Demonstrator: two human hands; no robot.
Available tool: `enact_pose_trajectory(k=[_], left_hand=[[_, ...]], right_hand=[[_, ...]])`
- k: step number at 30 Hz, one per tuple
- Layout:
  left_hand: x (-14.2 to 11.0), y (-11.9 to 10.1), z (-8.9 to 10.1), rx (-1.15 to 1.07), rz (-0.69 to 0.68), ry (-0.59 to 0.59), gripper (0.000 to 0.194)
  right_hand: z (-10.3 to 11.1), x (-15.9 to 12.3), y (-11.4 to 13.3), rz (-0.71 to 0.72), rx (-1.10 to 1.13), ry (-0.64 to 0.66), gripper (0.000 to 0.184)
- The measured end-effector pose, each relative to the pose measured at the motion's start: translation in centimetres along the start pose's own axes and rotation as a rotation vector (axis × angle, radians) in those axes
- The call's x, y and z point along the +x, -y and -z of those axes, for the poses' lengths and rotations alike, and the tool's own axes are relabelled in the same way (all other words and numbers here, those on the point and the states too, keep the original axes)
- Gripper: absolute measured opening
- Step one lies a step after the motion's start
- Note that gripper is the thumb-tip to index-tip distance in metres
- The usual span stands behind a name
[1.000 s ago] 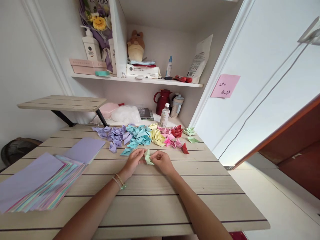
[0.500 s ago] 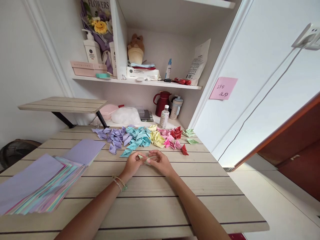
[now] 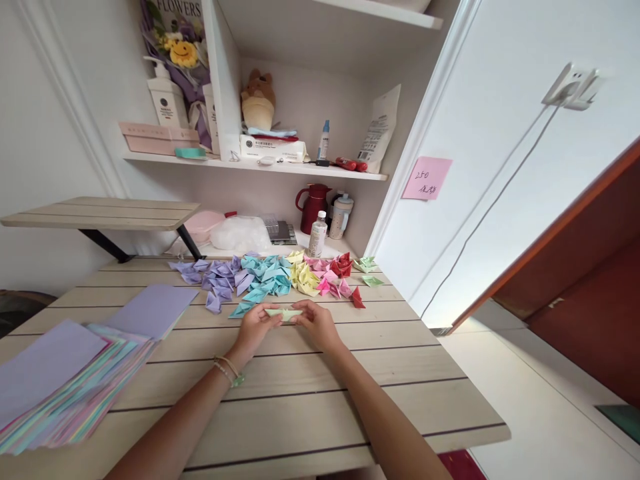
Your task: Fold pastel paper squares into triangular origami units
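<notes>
i'm pinching a folded pale green paper boat (image 3: 284, 314) lengthwise between both hands, over the slatted tabletop (image 3: 400, 407). the fingers of my left hand (image 3: 255, 327) are closed on its left end, thumb on the near side; my right hand (image 3: 317, 323) grips the other end the same way, thumb and fingertips together. the boat is just this side of the heaped teal boats (image 3: 274, 270), which lie between purple boats (image 3: 219, 277) and yellow boats (image 3: 304, 277). pink boats (image 3: 325, 268) and a lone red boat (image 3: 357, 298) are farther right. two bracelets (image 3: 229, 369) circle my left wrist, and a fanned paper stack (image 3: 75, 403) lies well to the left.
</notes>
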State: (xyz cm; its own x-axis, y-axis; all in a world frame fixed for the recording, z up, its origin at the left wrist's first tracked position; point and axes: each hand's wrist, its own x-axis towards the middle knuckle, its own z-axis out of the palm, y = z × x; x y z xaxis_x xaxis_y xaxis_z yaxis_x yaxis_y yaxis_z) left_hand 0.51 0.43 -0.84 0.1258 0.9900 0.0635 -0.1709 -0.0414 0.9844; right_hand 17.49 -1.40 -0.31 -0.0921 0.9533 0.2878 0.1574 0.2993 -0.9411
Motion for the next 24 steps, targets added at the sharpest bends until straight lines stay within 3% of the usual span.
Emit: enact_pose_trajectory(k=[4,7,12,15,17,20,24], left_hand=[[0.0,-0.3,0.2,-0.016,-0.020,0.015,0.049],[0.0,-0.3,0.1,-0.012,-0.017,0.121,0.061],[-0.2,0.4,0.1,-0.025,0.008,0.328,0.090],[-0.4,0.5,0.2,-0.018,-0.010,0.325,0.104],[-0.5,0.3,0.3,-0.016,-0.021,0.290,0.106],[-0.5,0.1,0.2,-0.013,-0.027,0.265,0.105],[-0.5,0.2,-0.3,0.019,-0.030,0.255,0.103]], right_hand=[[0.7,-0.1,0.2,0.026,-0.040,0.017,0.021],[1.0,-0.3,0.3,0.054,-0.105,0.005,0.021],[1.3,-0.5,0.7,0.173,-0.419,0.012,0.016],[2.4,-0.4,1.7,0.231,-0.519,0.023,0.015],[4.4,-0.4,2.4,0.247,-0.553,-0.070,0.016],[9.5,-1.5,2.4,0.196,-0.644,-0.278,0.022],[17.2,-3.9,-0.7,-0.026,-0.810,-0.510,0.030]])
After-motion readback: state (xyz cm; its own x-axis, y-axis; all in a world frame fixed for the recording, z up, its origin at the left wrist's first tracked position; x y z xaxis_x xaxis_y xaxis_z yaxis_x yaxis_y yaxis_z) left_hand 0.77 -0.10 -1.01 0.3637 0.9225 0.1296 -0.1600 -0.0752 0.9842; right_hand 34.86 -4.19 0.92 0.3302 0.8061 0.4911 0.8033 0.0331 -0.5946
